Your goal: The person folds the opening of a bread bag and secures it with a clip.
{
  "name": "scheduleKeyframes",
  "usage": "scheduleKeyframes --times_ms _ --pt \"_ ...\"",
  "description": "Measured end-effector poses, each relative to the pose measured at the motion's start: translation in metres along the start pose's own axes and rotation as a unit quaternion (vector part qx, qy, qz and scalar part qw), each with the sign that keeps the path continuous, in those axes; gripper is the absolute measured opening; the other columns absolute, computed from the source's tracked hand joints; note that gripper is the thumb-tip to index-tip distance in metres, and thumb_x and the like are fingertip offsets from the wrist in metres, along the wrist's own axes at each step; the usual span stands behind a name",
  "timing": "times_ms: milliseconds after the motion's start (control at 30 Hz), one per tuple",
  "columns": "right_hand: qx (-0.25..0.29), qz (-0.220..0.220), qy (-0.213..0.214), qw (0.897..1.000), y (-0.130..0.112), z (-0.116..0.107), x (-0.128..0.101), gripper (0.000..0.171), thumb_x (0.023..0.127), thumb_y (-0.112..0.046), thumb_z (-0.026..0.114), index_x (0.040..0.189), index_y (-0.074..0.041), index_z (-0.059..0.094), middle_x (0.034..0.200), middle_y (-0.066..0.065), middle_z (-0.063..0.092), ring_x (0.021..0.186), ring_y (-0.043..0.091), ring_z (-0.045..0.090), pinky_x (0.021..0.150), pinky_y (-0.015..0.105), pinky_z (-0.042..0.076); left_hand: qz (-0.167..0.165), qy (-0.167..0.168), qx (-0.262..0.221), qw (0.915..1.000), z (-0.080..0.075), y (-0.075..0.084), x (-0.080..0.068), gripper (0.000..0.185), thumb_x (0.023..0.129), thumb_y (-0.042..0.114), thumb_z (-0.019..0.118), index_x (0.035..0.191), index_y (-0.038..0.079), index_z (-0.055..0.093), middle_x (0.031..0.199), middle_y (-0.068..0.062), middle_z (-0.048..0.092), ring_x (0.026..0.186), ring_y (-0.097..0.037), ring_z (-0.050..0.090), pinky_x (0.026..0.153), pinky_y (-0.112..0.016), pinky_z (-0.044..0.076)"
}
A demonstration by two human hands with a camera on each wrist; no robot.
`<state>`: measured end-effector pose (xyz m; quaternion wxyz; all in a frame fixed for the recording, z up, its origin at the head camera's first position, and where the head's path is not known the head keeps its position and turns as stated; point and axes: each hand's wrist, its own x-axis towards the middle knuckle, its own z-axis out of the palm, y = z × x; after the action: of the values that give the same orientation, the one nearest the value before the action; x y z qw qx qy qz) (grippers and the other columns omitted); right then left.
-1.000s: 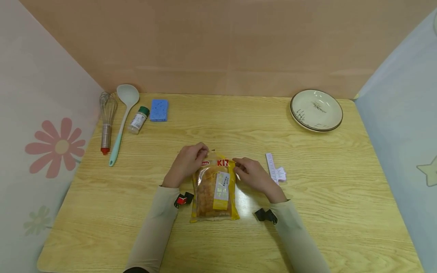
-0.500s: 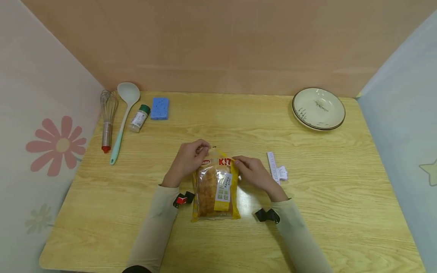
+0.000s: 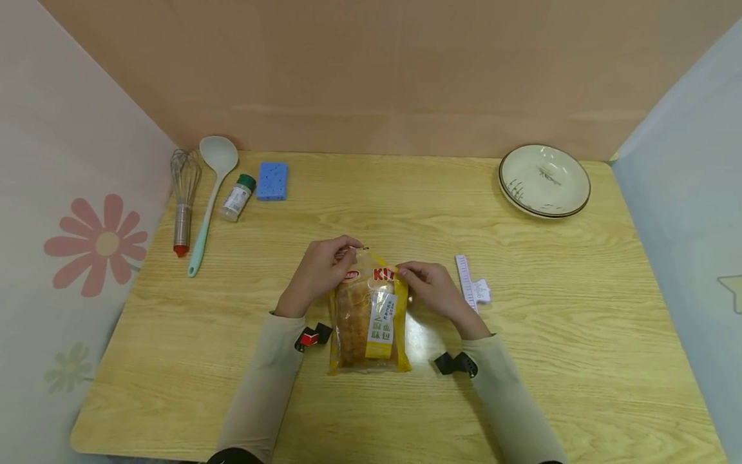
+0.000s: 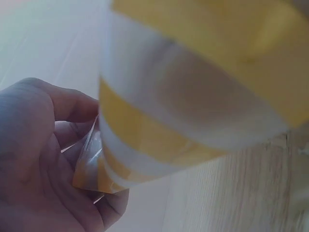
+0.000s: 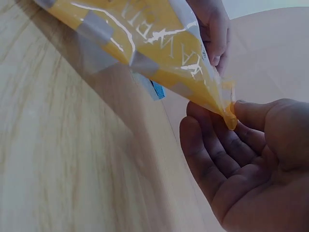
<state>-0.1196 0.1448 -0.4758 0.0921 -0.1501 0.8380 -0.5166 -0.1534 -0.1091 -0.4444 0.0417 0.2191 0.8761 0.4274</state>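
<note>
A clear and yellow plastic bag of bread [image 3: 356, 322] with red lettering stands out near the middle of the table in the head view. At its upper left corner my left hand [image 3: 320, 267] pinches the film between thumb and fingers. The opposite upper corner is pinched by my right hand [image 3: 431, 290]. The left wrist view has the bag's striped yellow side [image 4: 159, 135] close up, its corner running into the curled left hand [image 4: 38, 154]. In the right wrist view, the right thumb [image 5: 253, 115] presses the yellow corner against the fingers.
A lilac bag clip [image 3: 475, 289] lies right of the right hand. Stacked plates [image 3: 545, 180] stand at the back right. At the back left are a whisk [image 3: 183, 206], a ladle [image 3: 211, 200], a green-capped shaker bottle [image 3: 237, 198] and a blue sponge [image 3: 272, 181].
My right thumb has moved up to pinch the bag's corner. My left fingers have shifted slightly inward along the top edge. The whole head view has shifted a little.
</note>
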Motion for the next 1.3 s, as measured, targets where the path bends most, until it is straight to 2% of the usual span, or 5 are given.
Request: scheduleKeyframes --times_ms 333,567,733,1067,1300 --pt "0.030 0.015 -0.011 0.999 -0.007 0.003 0.000 0.024 0.105 -0.007 0.060 0.116 0.010 0.073 0.100 0.021 0.077 0.074 0.008 0.066 0.065 0.024 0.054 -0.010 -0.017 0.055 0.9983 0.000 0.007 0.001 0.027 0.100 0.036 0.069 0.107 0.013 0.081 0.094 -0.005 0.079 0.074 -0.016 0.071 0.075 -0.045 0.057" --pt "0.004 0.005 -0.007 1.000 -0.009 0.004 0.001 0.024 0.105 -0.008 0.061 0.116 0.009 0.074 0.099 0.019 0.077 0.075 0.014 0.069 0.067 0.025 0.054 -0.009 -0.033 0.101 0.9943 0.002 0.004 0.003 0.035 0.099 0.044 0.069 0.108 0.012 0.081 0.097 -0.005 0.079 0.074 -0.017 0.071 0.072 -0.043 0.058" --pt "-0.003 0.000 -0.003 1.000 -0.010 0.005 0.001 0.024 0.104 -0.008 0.062 0.115 0.009 0.074 0.100 0.019 0.078 0.079 0.020 0.072 0.068 0.025 0.054 0.010 -0.039 0.099 0.9943 0.003 0.002 0.002 0.030 0.100 0.038 0.070 0.106 0.010 0.080 0.099 -0.006 0.079 0.074 -0.018 0.070 0.072 -0.042 0.058" --pt "-0.006 -0.006 0.003 1.000 -0.010 0.004 -0.001 0.021 0.102 -0.007 0.064 0.111 0.008 0.076 0.096 0.017 0.078 0.076 0.016 0.070 0.067 0.025 0.053 0.024 -0.046 0.088 0.9948 0.003 0.004 0.003 0.022 0.101 0.029 0.070 0.104 0.010 0.080 0.103 -0.006 0.078 0.085 -0.022 0.073 0.081 -0.044 0.057" --pt "0.009 0.000 0.007 1.000 -0.010 0.004 0.000 0.020 0.102 -0.007 0.064 0.109 0.007 0.076 0.097 0.018 0.078 0.079 0.020 0.073 0.069 0.024 0.055 0.041 -0.047 0.048 0.9969 0.003 0.003 0.004 0.020 0.102 0.021 0.068 0.112 0.009 0.081 0.108 -0.006 0.079 0.088 -0.018 0.076 0.081 -0.040 0.060"
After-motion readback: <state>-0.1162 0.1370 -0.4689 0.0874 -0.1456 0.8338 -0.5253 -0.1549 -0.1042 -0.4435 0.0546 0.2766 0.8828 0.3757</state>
